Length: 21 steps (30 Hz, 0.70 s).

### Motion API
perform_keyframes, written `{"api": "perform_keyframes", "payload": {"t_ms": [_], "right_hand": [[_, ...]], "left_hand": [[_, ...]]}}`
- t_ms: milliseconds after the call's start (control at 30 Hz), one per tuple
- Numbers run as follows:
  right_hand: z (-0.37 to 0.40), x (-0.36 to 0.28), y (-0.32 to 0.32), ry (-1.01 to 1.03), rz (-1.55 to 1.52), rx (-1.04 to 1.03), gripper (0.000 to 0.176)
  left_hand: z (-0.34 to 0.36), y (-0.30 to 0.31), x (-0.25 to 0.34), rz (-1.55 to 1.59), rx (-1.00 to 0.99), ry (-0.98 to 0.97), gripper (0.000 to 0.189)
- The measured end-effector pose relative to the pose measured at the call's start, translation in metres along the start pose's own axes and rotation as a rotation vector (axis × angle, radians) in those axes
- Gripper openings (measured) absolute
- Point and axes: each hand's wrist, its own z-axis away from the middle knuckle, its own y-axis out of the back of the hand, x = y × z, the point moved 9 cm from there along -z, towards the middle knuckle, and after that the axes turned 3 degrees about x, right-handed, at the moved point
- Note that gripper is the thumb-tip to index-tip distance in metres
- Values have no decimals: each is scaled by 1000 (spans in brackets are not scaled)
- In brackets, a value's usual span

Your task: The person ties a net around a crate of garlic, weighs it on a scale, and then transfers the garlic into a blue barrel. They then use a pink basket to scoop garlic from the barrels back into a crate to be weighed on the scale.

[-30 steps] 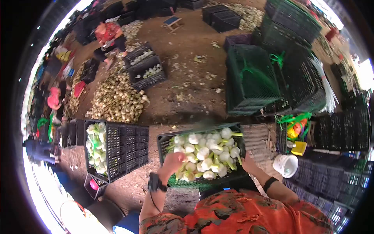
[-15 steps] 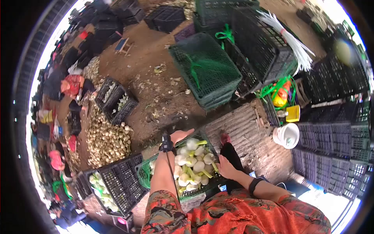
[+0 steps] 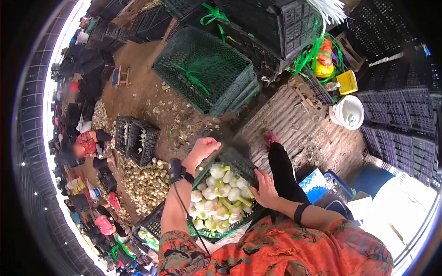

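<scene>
A dark plastic crate [image 3: 242, 159] stands tilted in front of me, filled with white bulbs [image 3: 222, 191] with short cut green stems; they look like fresh garlic or onions. Green netting [image 3: 212, 238] shows along its near edge. My left hand [image 3: 203, 150] is raised over the crate's far left corner, its fingers curled together; whatever they hold, if anything, does not show clearly. On the right side, my right hand [image 3: 265, 191] grips the crate's rim, with the thumb toward the bulbs.
Netted stacked crates [image 3: 207, 69] stand ahead. A bulb pile [image 3: 145, 181] and a two-part crate [image 3: 137, 138] lie left, near seated people. To the right are a white bucket [image 3: 347, 112], a yellow container [image 3: 347, 83] and tall crate stacks [image 3: 400, 119]. My shoe [image 3: 270, 138] rests on ridged boards.
My left hand has gone from stretched fingers to curled ones above the far corner. The right hand has shifted up along the rim. The whole view has turned, and more of the bulbs show.
</scene>
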Motion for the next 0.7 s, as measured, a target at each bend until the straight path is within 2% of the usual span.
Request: {"api": "perform_keyframes", "payload": {"t_ms": [67, 100, 200, 267, 300, 333, 367, 400, 433, 500, 533, 567, 600, 633, 667, 700], "right_hand": [[-1, 8, -3, -42, 9, 2, 75], [-3, 15, -2, -105, -24, 13, 77], [-5, 28, -1, -185, -26, 3, 82], [-6, 34, -9, -300, -106, -157, 74], [-8, 32, -9, -236, -58, -117, 60], [-8, 33, -16, -212, -46, -123, 60], [-10, 30, -17, -142, -13, -96, 54], [-7, 30, -17, -79, 22, -70, 49], [-5, 25, -12, -59, 51, -10, 47], [-4, 24, -17, -60, 79, -17, 49], [-6, 25, -13, -65, 89, -11, 52], [-10, 23, -9, -141, 7, -158, 56], [-4, 17, -7, -223, -79, -303, 60], [-5, 40, -18, -203, -261, -313, 67], [3, 53, -16, -390, -369, -441, 62], [8, 73, -17, -408, -394, -549, 55]], "left_hand": [[21, 0, 19, 208, 131, -132, 16], [35, -5, 23, 162, 150, -263, 12], [119, -37, 11, -240, 127, -240, 12], [169, -67, -9, -712, 152, -479, 20], [192, -68, -29, -615, 265, -463, 17], [218, -65, -41, -528, 373, -444, 15], [247, -56, -41, -287, 423, -598, 20], [288, -41, -48, -436, 761, -607, 34], [322, -22, -76, -337, 1032, -512, 31], [376, -3, -205, -245, 1532, -81, 36], [389, -18, -280, -162, 1697, 213, 38], [350, -42, -403, 373, 1478, 309, 50], [311, -79, -482, 870, 1193, 378, 63], [311, -108, -458, 1006, 1107, 437, 75], [315, -132, -423, 1136, 1012, 489, 88], [314, -137, -418, 1154, 943, 497, 98]]}}
